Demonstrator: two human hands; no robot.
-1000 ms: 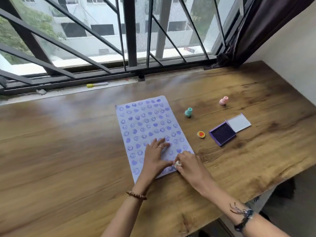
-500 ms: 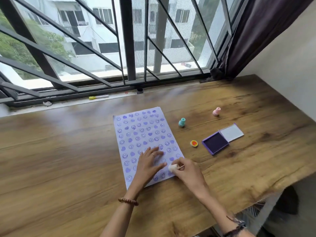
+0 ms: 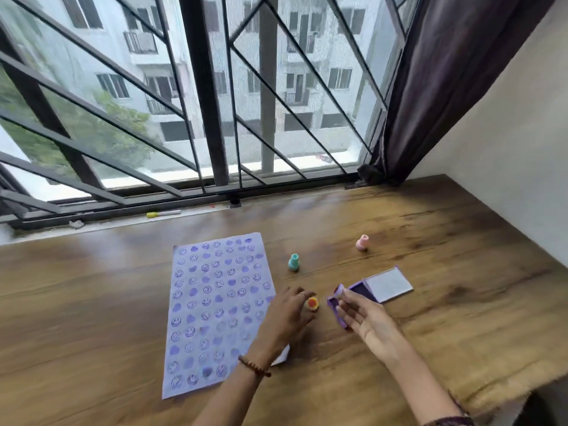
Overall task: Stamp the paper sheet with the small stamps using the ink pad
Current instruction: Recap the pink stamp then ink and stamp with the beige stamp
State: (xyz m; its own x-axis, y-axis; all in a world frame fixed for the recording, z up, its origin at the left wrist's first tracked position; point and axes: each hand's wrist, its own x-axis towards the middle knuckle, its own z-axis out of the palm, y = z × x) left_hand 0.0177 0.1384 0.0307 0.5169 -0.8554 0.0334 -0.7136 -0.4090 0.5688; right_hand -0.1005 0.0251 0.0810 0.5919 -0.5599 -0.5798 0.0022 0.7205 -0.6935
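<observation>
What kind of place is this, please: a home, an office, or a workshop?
Probably a room in a flat, at a wooden desk by a window. The barred window faces an apartment block, a dark curtain hangs beside it, and craft stamps lie about.

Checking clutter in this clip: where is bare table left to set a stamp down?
Free: wood left of the paper sheet, and right of the ink pad toward the wall. Crowded: between sheet and pad, holding both hands, the orange stamp and teal stamp.

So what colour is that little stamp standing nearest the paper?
Teal, or mint green: the small stamp stands upright just right of the paper sheet, clearest in the head view.
</observation>
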